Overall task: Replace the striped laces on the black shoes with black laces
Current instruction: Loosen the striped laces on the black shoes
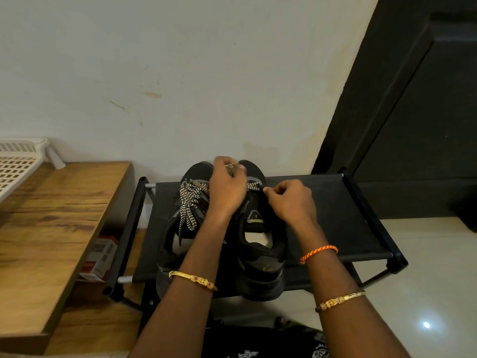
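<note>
A person's left hand [227,184] curls its fingers around a bunched length of striped lace [254,186] above the toe of the right-hand black shoe [260,254], while the right hand [290,202] pinches the same zigzag-patterned lace between thumb and forefinger at the eyelets. The left-hand shoe [175,228] keeps its woven black-and-white lace [191,202] fully threaded. Both shoes sit on a black fabric-topped rack [335,215] against a pale wall, beside a wood-grain table [51,215] bearing a white slatted basket [18,164].
</note>
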A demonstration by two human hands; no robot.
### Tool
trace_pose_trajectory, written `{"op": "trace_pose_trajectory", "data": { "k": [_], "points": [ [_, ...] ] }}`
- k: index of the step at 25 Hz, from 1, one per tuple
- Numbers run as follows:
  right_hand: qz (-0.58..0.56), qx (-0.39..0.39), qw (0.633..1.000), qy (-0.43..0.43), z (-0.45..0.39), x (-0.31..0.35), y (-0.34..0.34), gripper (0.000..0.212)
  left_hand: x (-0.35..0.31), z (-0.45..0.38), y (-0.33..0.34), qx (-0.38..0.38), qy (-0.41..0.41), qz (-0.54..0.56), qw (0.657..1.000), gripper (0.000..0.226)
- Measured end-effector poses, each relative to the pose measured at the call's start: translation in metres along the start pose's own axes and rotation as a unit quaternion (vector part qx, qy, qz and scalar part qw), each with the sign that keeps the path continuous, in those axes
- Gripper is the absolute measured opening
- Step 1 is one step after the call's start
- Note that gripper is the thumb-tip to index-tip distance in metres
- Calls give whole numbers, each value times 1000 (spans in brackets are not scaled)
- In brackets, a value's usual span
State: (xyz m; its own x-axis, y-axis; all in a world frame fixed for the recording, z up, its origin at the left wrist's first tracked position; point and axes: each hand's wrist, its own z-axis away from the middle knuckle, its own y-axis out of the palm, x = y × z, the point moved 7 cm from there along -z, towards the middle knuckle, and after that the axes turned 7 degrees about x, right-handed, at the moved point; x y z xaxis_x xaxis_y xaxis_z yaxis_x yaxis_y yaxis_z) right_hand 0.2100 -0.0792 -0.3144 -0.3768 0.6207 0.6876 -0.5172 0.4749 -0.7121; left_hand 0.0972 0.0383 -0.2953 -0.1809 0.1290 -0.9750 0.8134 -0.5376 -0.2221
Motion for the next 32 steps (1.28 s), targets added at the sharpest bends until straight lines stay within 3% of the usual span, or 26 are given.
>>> {"op": "trace_pose_trajectory", "data": {
  "k": [2, 5, 9, 13, 18, 20, 25, 28, 30, 32],
  "points": [
    [79, 20, 996, -26, 5, 6, 7, 16, 1, 4, 17, 49, 18, -256, 965, 11],
    [110, 22, 993, -29, 9, 10, 13, 20, 8, 8, 30, 70, -9, -373, 925, 24],
    [99, 7, 994, -38, 13, 13, 16, 17, 6, 9, 27, 43, -13, -374, 926, 30],
    [96, -3, 995, -33, 13, 12, 14, 18, 7, 10, 26, 16, -40, -366, 930, 21],
    [87, -9, 996, -21, 13, 11, 16, 20, 11, 8, 19, 25, -65, -264, 962, 5],
    [87, -12, 996, -14, 12, 10, 17, 19, 5, 6, 7, -3, -48, -238, 970, 10],
    [92, -25, 995, -5, 13, 11, 17, 19, -13, 7, -17, -33, 42, -26, 998, 21],
    [87, -28, 996, 2, 13, 10, 17, 19, -17, 12, -15, -18, 60, 111, 992, 20],
    [80, -24, 997, 5, 12, 8, 17, 19, -13, 10, -8, -8, 34, 37, 999, 16],
    [76, -19, 997, 4, 12, 7, 17, 18, -6, 7, 3, 14, 18, -190, 982, 13]
  ]
}}
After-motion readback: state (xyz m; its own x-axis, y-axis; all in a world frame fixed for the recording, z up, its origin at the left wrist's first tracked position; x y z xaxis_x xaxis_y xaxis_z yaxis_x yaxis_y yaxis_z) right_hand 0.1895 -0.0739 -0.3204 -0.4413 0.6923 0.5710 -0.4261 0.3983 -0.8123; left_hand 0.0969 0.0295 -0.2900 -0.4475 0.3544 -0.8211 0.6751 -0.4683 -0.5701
